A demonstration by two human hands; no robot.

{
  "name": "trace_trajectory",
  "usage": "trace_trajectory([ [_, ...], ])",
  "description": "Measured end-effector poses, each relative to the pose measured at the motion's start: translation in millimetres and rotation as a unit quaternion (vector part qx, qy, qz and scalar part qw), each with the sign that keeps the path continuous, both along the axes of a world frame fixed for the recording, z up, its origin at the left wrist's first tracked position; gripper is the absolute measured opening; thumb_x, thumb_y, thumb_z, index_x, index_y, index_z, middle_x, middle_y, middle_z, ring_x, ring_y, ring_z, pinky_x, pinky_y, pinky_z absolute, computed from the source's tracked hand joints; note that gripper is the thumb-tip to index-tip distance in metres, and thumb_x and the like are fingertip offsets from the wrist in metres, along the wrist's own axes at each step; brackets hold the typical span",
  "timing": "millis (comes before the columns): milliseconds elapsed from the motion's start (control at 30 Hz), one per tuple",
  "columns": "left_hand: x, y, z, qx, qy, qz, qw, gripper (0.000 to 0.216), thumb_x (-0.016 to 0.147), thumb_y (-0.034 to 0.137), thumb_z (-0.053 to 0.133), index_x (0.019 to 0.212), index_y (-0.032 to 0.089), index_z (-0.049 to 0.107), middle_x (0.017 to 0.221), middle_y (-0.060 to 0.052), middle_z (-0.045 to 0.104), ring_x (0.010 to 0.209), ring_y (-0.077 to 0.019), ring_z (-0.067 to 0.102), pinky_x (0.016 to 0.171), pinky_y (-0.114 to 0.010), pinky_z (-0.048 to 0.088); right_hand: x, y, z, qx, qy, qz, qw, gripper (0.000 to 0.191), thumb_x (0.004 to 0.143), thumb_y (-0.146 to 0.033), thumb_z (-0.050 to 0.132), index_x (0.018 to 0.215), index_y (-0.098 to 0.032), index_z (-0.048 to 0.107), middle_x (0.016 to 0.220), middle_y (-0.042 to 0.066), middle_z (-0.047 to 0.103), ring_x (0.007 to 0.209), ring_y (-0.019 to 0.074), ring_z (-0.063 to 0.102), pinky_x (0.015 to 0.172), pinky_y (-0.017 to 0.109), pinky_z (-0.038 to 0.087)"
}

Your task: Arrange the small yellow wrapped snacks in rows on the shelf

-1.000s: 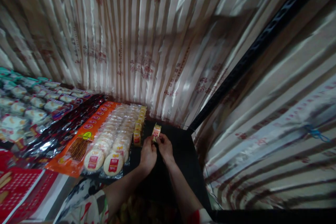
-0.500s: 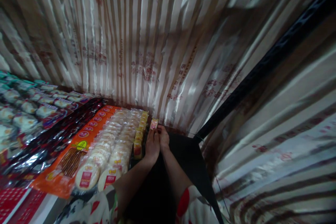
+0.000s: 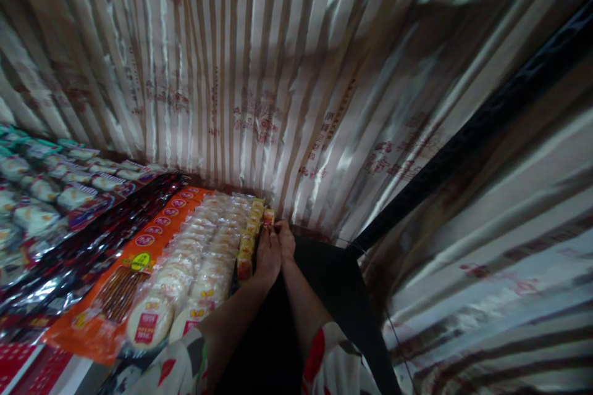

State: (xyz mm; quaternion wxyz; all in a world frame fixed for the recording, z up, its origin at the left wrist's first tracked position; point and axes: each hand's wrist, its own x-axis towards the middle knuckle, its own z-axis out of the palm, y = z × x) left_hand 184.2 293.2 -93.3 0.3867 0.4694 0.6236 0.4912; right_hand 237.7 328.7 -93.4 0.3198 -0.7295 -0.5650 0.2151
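My left hand and my right hand are pressed side by side at the far end of a dark shelf surface. Together their fingertips pinch a small yellow and red snack packet, held close to the striped wall. Just left of my left hand runs a row of like small yellow packets. Both forearms reach up from the bottom, with patterned sleeves showing.
Rows of clear-wrapped round cakes lie left of the small packets, then orange sausage packs, dark shiny packs and white-topped packs. A shiny striped sheet backs the shelf. A black rail runs diagonally at right.
Both hands have carried the small packet away from me, from the middle of the dark surface up to the far end by the striped wall. The view tipped slightly.
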Motion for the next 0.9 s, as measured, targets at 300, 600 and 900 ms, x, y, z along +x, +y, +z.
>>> trace_trajectory([
  [300,-3,-2,2.1,0.018,0.002,-0.011,1.0,0.039,0.087,0.021,0.034,0.12,0.014,0.052,0.128,-0.01,0.053,0.127,-0.0193,0.038,0.11,-0.035,0.026,0,-4,-3.5,0.049,0.012,0.018,0.999,0.009,0.074,-0.021,0.051,0.075,-0.02,0.06,0.078,0.001,0.061,0.077,0.0136,0.056,0.072,0.022,0.043],
  [600,-8,-61,30.4,0.007,0.046,-0.053,0.998,0.038,0.087,0.02,0.032,0.117,0.007,0.053,0.12,-0.015,0.057,0.114,-0.0192,0.051,0.102,-0.032,0.035,6,-60,5.7,0.061,0.049,0.015,0.997,0.023,0.073,-0.028,0.047,0.085,-0.016,0.063,0.088,0.006,0.063,0.083,0.0168,0.057,0.077,0.026,0.044],
  [900,-31,-184,24.7,0.071,0.064,-0.117,0.989,0.04,0.087,0.023,0.033,0.122,0.016,0.049,0.125,-0.009,0.054,0.117,-0.0184,0.047,0.103,-0.033,0.034,-7,-180,13.7,0.061,0.156,0.019,0.986,0.028,0.079,-0.032,0.042,0.098,-0.019,0.058,0.094,0.005,0.066,0.083,0.0156,0.061,0.075,0.026,0.047],
])
